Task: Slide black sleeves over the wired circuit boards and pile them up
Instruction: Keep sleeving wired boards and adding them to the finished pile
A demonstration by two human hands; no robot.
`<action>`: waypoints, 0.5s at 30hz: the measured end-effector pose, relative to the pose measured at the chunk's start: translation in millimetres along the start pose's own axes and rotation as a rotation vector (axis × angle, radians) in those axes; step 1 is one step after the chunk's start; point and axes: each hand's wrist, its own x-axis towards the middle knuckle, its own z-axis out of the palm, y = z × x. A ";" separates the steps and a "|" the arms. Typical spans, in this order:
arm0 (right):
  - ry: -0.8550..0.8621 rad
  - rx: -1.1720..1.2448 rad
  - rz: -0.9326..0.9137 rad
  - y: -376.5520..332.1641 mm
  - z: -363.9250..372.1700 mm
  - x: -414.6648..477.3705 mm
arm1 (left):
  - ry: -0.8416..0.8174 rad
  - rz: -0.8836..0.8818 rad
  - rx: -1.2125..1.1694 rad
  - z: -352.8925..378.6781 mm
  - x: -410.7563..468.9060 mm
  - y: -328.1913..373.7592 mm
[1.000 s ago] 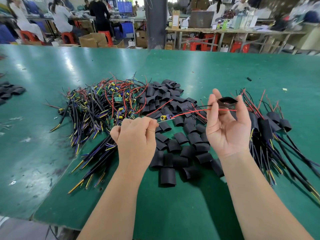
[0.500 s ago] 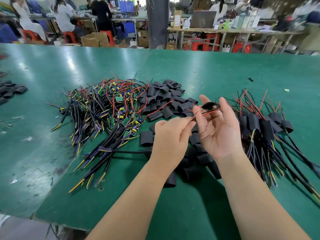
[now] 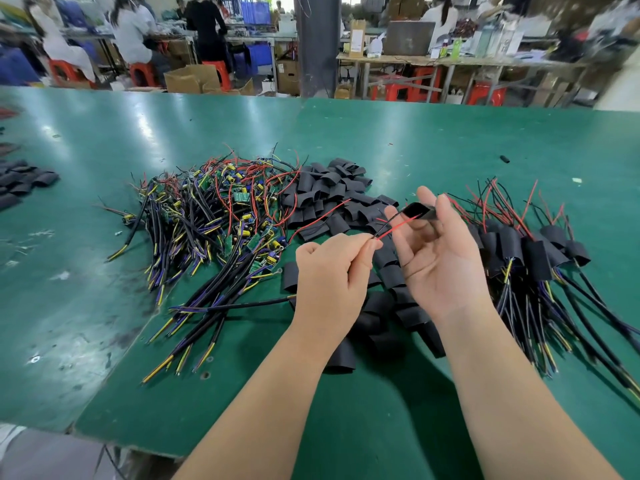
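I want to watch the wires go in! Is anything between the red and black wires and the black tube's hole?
Nothing visible blocks them. The left hand pinches the red and black wires, and their tips point at the open mouth of the black sleeve pinched in the right hand.

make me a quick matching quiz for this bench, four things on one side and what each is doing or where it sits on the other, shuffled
1 left hand
2 right hand
3 bare boards pile
4 sleeved boards pile

A holds an open black sleeve
B right side of the table
C pinches red and black wires
D left of the loose sleeves

Pairs: 1-C, 2-A, 3-D, 4-B
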 end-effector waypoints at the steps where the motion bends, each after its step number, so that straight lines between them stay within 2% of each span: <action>1: 0.001 -0.010 -0.006 0.3 0.0 0.2 | -0.003 0.004 0.014 -0.1 -0.2 -0.2; 8: 0.044 -0.047 -0.024 4.0 -6.3 1.6 | 0.012 -0.004 0.066 0.2 -3.1 -2.4; 15: -0.089 -0.050 0.043 2.2 -9.4 0.4 | -0.014 -0.008 0.097 1.7 -3.9 -3.4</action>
